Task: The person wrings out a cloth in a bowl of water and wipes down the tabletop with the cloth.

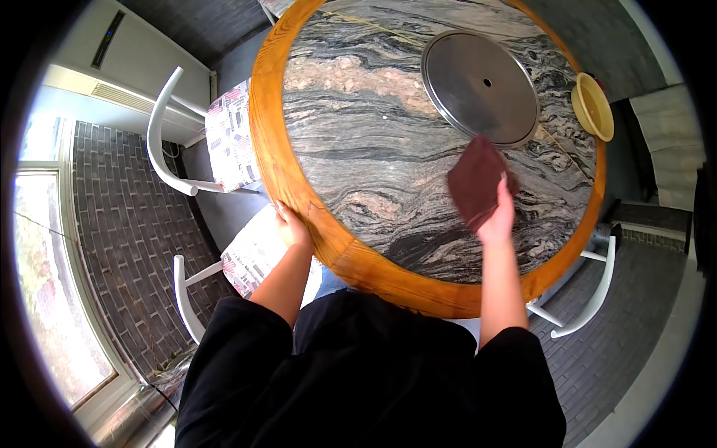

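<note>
My right hand (499,216) is closed on a dark maroon cloth (476,183), spread out over the grey, swirled stone top of a round table (351,179). The cloth's far corner reaches the near rim of a round metal disc (482,89) with a small hole in its middle. At the left, my left hand (293,228) is on the table's wooden edge (272,160), its fingers curled against the outer side. Part of those fingers is hidden.
A yellow basin (592,108) stands at the table's right edge. White-framed chairs with patterned seats (230,134) are on the left, and another white chair (597,299) is at the lower right. A window (60,284) and a dark brick wall (123,224) are farther left.
</note>
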`<state>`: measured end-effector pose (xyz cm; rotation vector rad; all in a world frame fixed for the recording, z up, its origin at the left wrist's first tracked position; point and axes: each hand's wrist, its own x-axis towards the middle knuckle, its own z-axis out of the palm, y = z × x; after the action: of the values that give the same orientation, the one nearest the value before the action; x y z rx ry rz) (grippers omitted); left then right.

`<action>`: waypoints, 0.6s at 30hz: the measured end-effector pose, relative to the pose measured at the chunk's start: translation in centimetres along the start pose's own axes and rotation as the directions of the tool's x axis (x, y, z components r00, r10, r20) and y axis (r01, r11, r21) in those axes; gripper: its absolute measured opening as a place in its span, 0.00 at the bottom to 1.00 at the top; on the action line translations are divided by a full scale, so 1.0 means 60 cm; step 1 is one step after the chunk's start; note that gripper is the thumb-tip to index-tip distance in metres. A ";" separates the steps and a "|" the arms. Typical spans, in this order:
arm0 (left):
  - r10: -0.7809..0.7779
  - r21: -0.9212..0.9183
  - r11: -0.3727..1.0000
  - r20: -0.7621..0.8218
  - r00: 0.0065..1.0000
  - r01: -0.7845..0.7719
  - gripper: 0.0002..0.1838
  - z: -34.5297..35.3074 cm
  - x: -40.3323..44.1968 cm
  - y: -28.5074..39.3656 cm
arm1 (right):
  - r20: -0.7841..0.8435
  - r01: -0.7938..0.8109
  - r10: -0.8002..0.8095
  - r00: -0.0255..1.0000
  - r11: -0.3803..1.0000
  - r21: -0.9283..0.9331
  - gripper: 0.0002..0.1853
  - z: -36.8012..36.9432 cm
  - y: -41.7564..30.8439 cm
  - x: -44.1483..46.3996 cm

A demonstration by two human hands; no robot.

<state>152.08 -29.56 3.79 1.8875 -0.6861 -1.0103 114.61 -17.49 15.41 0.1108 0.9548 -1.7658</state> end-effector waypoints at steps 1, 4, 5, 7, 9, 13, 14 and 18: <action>0.004 -0.001 1.000 -0.007 1.000 -0.004 0.35 0.001 0.002 -0.002 | 0.016 0.091 -0.091 0.996 0.994 -0.063 0.29 -0.007 -0.023 0.032; -0.001 0.026 1.000 -0.021 1.000 0.002 0.34 -0.001 0.003 -0.007 | 0.107 0.311 -0.482 0.870 0.366 -0.877 0.35 -0.030 -0.046 0.149; -0.004 0.045 0.999 -0.025 1.000 0.005 0.34 0.000 0.002 -0.005 | 0.147 0.194 -0.474 0.868 0.053 -0.979 0.39 -0.021 -0.051 0.177; -0.024 0.027 0.999 -0.013 1.000 0.024 0.35 0.000 -0.010 0.012 | 0.336 0.071 -0.488 0.806 -0.484 -0.872 0.43 -0.020 -0.006 0.210; -0.040 0.015 0.999 0.002 0.999 0.040 0.35 0.001 -0.009 0.012 | 0.436 0.090 -0.448 0.781 -0.609 -0.788 0.46 -0.032 0.052 0.229; -0.050 0.089 0.995 0.000 0.999 0.050 0.38 -0.009 0.004 -0.004 | 0.389 0.159 -0.250 0.886 -0.625 -0.764 0.43 0.039 0.137 0.148; -0.068 0.078 0.995 0.001 0.998 0.068 0.38 -0.005 0.000 0.001 | 0.416 0.204 -0.222 0.882 -0.615 -0.761 0.43 0.040 0.156 0.132; -0.032 -0.005 0.999 0.004 0.999 0.032 0.39 -0.001 0.005 -0.008 | 0.445 0.337 -0.038 0.895 -0.598 -0.728 0.47 0.073 0.225 0.040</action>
<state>152.33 -29.52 3.28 1.8978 -0.6566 -1.0354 126.42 -23.53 9.84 -1.7030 2.2485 -0.2758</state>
